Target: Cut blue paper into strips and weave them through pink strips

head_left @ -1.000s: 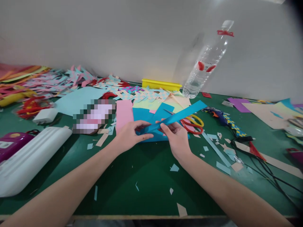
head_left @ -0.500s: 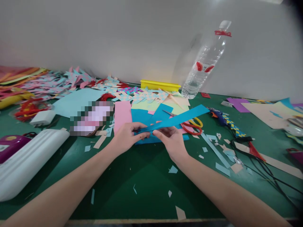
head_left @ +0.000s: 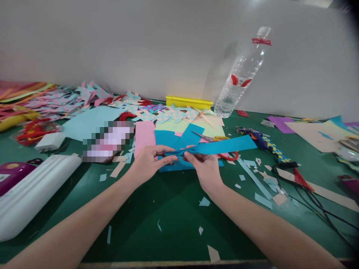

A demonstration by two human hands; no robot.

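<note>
Blue paper strip (head_left: 230,145) sits at the frame's centre, pinched between the fingers of the left hand (head_left: 148,161) and right hand (head_left: 208,170); it seems partly doubled there, its long centre-right end unfolded.

The blue strip (head_left: 230,145) hides part of the scissors (head_left: 206,137) behind it.

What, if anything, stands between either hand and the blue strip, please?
Nothing visible does: the left hand and right hand both pinch the blue strip directly. The scissors lie behind the strip's free end, which partly hides them, and not between it and either hand.
</note>
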